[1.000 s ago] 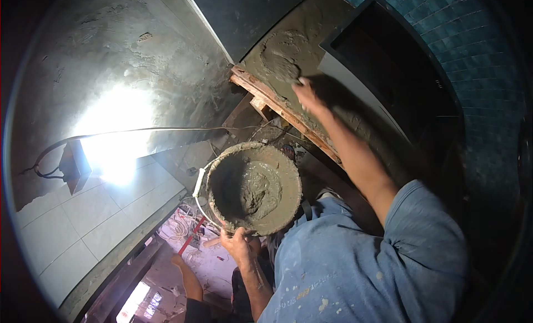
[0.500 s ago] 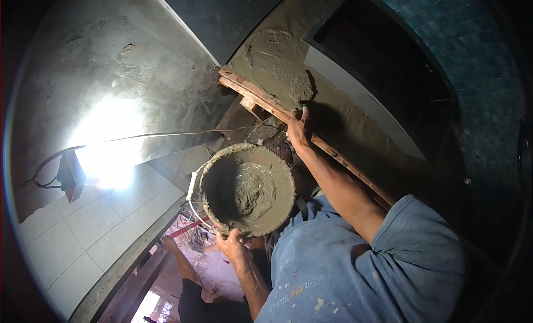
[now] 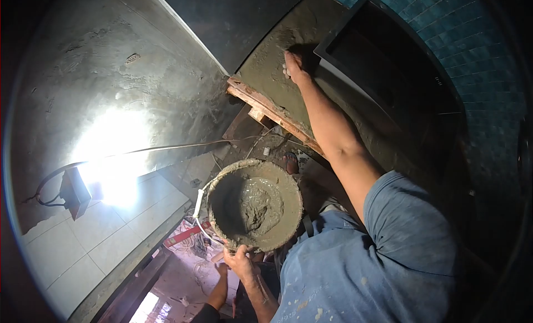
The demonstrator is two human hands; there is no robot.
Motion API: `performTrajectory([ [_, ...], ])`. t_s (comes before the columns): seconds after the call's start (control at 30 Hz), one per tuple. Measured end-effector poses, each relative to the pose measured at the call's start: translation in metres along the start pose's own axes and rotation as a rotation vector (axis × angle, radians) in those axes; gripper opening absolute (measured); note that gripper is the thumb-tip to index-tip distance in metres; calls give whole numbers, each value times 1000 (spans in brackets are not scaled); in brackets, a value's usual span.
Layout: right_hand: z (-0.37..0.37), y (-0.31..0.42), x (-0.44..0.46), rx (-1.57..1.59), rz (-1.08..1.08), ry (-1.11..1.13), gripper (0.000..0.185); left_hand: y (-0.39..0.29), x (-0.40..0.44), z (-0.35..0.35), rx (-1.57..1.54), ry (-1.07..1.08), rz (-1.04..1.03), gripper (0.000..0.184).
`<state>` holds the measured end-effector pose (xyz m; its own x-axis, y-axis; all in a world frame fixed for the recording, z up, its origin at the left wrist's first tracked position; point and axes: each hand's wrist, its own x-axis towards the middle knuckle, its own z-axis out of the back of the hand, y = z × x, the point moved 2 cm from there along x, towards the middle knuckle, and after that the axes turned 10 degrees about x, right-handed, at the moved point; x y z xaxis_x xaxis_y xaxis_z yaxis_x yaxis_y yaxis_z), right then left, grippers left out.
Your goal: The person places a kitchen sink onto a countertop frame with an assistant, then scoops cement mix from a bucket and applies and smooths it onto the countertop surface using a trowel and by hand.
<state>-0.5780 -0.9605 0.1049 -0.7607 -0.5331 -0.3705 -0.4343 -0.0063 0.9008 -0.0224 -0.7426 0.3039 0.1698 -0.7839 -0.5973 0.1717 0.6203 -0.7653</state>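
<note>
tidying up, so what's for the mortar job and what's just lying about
In the job:
bucket, left hand at rim
wet mortar, under right hand
wooden edge board
lit lamp

Seemingly lying about:
tangled cables
red bar (use unclear)

I can't read any words or numbers here. My blue shirt (image 3: 361,267) has some faint letters (image 3: 307,302) low on the front, but they are too blurry to read. The black frame (image 3: 363,2) on my right has tiny pale marks (image 3: 438,80) on its edge, and they are too small for me to tell.
</note>
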Motion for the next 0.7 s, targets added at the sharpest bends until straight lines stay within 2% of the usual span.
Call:
performTrajectory([
  [0.03,-8,12,-8,-7,-97,23,31,5,3,1,-7,-8,-10,32],
  [0.13,-23,7,-47,-192,-158,135,29,-4,-1,-7,-41,-33,7,33],
  [0.17,-32,14,-78,-168,-153,43,31,-7,-3,-8,-37,-13,10,32],
  [0.23,-38,15,-96,-337,-180,112,41,-12,-3,-10,-25,31,16,32],
  [0.33,-40,-1,-107,-394,-172,249,56,-21,-6,-17,-22,50,-5,32],
  [0.43,-51,28,-153,-640,-261,325,67,-22,-7,-20,-55,47,2,33],
  [0.5,-58,27,-165,-946,-45,240,62,-28,-12,-23,-73,47,-8,33],
  [0.53,-58,6,-152,-999,51,190,62,-29,-14,-26,-83,45,-13,33],
  [0.6,-51,-11,-130,-943,148,54,60,-28,-13,-28,-61,31,-18,33],
  [0.67,-38,-4,-121,-727,155,-120,59,-29,-10,-28,-45,48,-26,32],
  [0.7,-27,-6,-125,-766,123,-173,59,-29,-11,-29,-41,54,-25,33],
])
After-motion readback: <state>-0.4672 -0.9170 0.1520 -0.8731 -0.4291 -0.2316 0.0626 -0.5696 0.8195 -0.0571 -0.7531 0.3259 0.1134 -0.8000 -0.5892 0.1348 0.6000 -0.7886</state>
